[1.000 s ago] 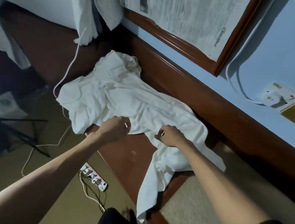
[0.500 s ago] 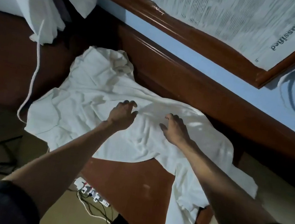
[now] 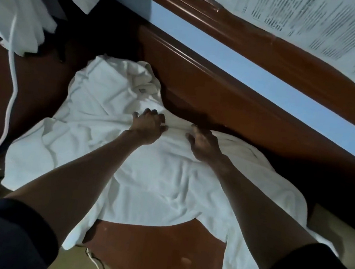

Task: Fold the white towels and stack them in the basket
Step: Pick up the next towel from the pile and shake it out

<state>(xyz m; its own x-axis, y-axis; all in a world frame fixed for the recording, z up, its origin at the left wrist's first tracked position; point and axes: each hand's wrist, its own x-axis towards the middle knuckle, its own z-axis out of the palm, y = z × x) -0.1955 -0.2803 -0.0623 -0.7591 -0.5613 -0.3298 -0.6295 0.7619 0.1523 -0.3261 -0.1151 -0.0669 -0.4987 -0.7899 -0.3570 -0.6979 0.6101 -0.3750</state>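
A white towel [image 3: 161, 188] lies spread and rumpled over a brown wooden surface [image 3: 157, 257]. Its far end is bunched against a wooden rail [image 3: 232, 100], and its near right part hangs off the surface's edge. Both hands reach to the towel's far middle and lie on top of it, close together but apart.

The left hand [image 3: 148, 126] is palm down, with its fingers [image 3: 152, 112] spread and bent and their tips pressed into the cloth. A crease runs leftward from it. The right hand [image 3: 204, 144] sits just beside the rail, its fingers bent down into the towel's far edge. I cannot tell whether it pinches the cloth or only presses it. A low ridge of fabric rises between the two hands. Most of the towel lies nearer than the hands, under both forearms, and the bunched end with a small label [image 3: 142, 90] lies beyond the left hand.

A white cord [image 3: 10, 100] hangs at the left beside the towel. More white cloth [image 3: 19, 14] hangs at the upper left. A newspaper [image 3: 319, 24] in a wooden frame [image 3: 272, 47] is on the blue wall [image 3: 256, 81].
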